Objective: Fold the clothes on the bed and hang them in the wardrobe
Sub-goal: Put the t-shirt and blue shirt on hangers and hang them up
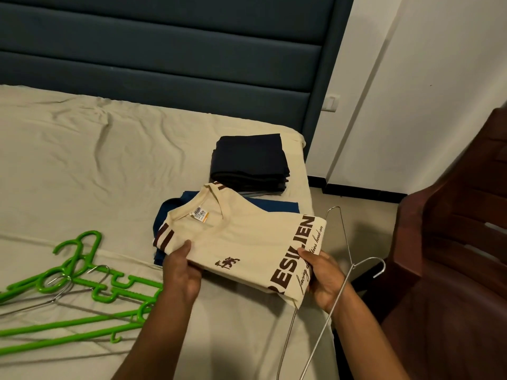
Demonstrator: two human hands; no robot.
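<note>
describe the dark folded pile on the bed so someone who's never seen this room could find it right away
Start at the padded blue headboard and go to the bed's right corner beside it. The dark navy folded stack sits there, just beyond the cream T-shirt. It is the darkest pile, unprinted and untouched by either hand.

Blue padded headboard (164, 50) stands upright. Right of headboard: white wall (439, 64) carrying a wall switch (331, 102). Below and right of headboard: dark brown plastic chair (452, 256).

Blue garment (277, 205) — mostly under shirt (247, 242)
</note>
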